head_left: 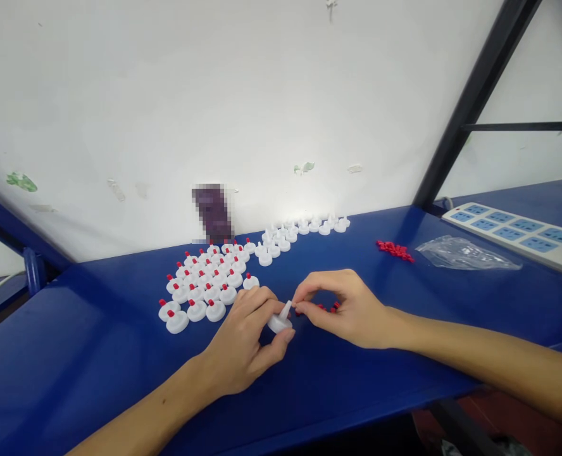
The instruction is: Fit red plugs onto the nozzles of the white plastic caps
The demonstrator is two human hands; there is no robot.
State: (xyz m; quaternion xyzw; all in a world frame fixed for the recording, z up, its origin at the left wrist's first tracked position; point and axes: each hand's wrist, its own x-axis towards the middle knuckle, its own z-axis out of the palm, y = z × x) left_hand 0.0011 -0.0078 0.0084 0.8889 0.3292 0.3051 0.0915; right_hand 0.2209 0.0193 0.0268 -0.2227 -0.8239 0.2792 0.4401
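Note:
My left hand grips a white nozzle cap by its round base, its narrow spout tilted up to the right. Thumb and forefinger of my right hand are pinched together at the spout's tip; whatever is between them is hidden. Under that hand lie a few small red tips, partly covered. Left of my hands, many white caps with red tips stand upright in a close group. Farther back, a row of white caps without red tips runs along the wall.
A small pile of red tips lies to the right, beside a clear plastic bag. Behind the bag is a white power strip. A blurred dark object leans on the wall. The blue table has black metal posts at right.

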